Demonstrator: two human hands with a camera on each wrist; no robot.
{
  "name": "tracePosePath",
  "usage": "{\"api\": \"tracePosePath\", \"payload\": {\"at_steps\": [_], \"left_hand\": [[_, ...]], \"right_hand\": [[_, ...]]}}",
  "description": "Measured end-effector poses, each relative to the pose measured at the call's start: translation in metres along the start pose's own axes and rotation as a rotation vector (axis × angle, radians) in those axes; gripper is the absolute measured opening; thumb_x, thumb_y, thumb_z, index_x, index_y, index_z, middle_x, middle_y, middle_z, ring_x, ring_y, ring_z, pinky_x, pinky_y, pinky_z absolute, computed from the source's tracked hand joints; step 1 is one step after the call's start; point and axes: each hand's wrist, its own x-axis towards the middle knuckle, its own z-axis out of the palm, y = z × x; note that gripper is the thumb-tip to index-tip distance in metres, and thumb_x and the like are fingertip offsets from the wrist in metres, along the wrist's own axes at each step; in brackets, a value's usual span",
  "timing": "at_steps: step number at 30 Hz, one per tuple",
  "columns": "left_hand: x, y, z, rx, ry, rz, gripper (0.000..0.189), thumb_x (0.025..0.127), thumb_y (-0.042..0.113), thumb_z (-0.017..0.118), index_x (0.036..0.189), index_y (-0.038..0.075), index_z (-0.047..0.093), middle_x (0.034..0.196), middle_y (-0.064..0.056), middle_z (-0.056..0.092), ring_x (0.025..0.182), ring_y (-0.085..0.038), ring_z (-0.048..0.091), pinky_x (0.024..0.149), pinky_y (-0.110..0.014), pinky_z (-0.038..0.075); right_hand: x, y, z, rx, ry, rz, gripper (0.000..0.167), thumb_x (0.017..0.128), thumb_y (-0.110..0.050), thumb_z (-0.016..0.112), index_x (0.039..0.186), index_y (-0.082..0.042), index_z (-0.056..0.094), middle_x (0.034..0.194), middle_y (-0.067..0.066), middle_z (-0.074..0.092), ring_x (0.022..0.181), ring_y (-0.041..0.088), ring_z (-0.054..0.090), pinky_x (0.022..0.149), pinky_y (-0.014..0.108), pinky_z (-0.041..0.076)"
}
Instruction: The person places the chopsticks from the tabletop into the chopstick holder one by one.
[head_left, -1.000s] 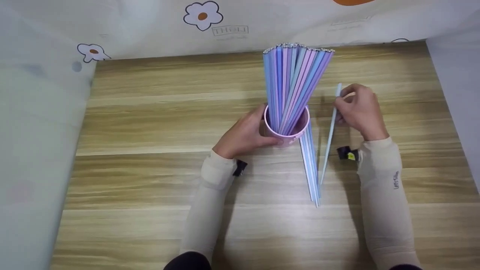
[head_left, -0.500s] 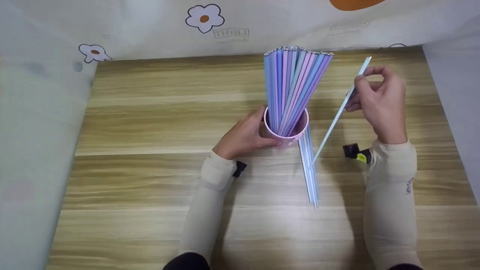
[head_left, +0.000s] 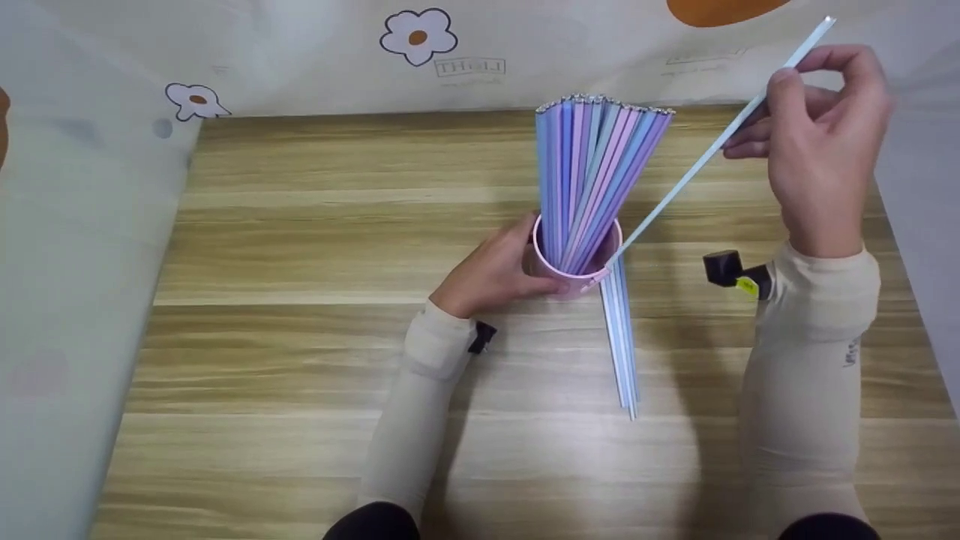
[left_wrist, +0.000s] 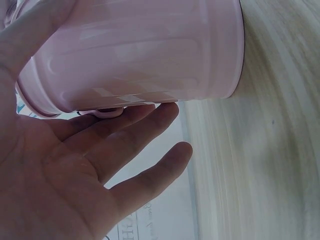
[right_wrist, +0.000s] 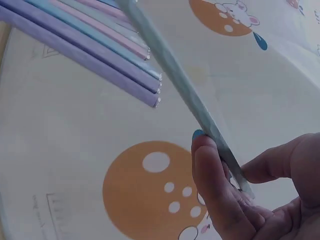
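Note:
My left hand (head_left: 484, 270) holds a pink cup (head_left: 551, 282) from its left side, thumb in front and fingers behind. In the left wrist view the cup's ribbed wall (left_wrist: 135, 55) rests between thumb and fingertips. A fanned bunch of pastel pencils (head_left: 585, 180) with glittery ends stands in the cup. Up at the right, my right hand (head_left: 829, 150) pinches a pale mint pencil (head_left: 697, 166) near its upper end. It slants down to the left, its lower end overlapping the cup's right rim in the head view. In the right wrist view thumb and fingers grip that pencil (right_wrist: 185, 90).
Several light blue and white pencils (head_left: 619, 345) lie on the wood-grain table (head_left: 300, 360), partly hidden behind the cup. A flower-printed cloth (head_left: 300, 67) hangs along the back edge. Pale side panels (head_left: 75, 300) border the table.
My right hand has risen up and to the right with the mint pencil, whose lower end has gone from the table pencils to the cup's rim. The left hand keeps its hold on the cup.

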Motion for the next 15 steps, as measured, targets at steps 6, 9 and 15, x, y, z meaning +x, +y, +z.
{"api": "tracePosePath", "payload": {"at_steps": [6, 9, 15], "left_hand": [[0.000, 0.001, 0.000, 0.003, -0.004, 0.001, 0.102, 0.077, 0.034, 0.087, 0.156, 0.011, 0.027, 0.150, -0.004, 0.045, 0.134, -0.010, 0.044, 0.113, -0.025, 0.032], [0.000, 0.001, 0.000, 0.007, -0.001, 0.009, 0.101, 0.077, 0.032, 0.087, 0.155, 0.010, 0.028, 0.149, -0.004, 0.046, 0.132, -0.011, 0.045, 0.112, -0.023, 0.032], [0.000, 0.001, -0.001, 0.004, -0.007, -0.003, 0.098, 0.078, 0.029, 0.087, 0.154, 0.008, 0.030, 0.148, -0.005, 0.047, 0.132, -0.012, 0.046, 0.111, -0.023, 0.033]], "right_hand": [[-0.003, 0.001, 0.017, -0.165, -0.038, -0.080, 0.009, 0.098, -0.007, 0.051, 0.106, -0.004, 0.048, 0.063, 0.012, 0.061, 0.051, 0.022, 0.063, 0.056, 0.027, 0.057], [-0.007, 0.006, 0.025, -0.290, -0.069, -0.080, 0.010, 0.100, -0.009, 0.050, 0.109, -0.006, 0.047, 0.069, 0.009, 0.064, 0.053, 0.018, 0.064, 0.058, 0.026, 0.057], [-0.015, 0.018, 0.035, -0.377, -0.128, -0.081, 0.013, 0.101, -0.013, 0.052, 0.112, -0.008, 0.047, 0.079, 0.011, 0.068, 0.054, 0.015, 0.064, 0.058, 0.025, 0.057]]}}
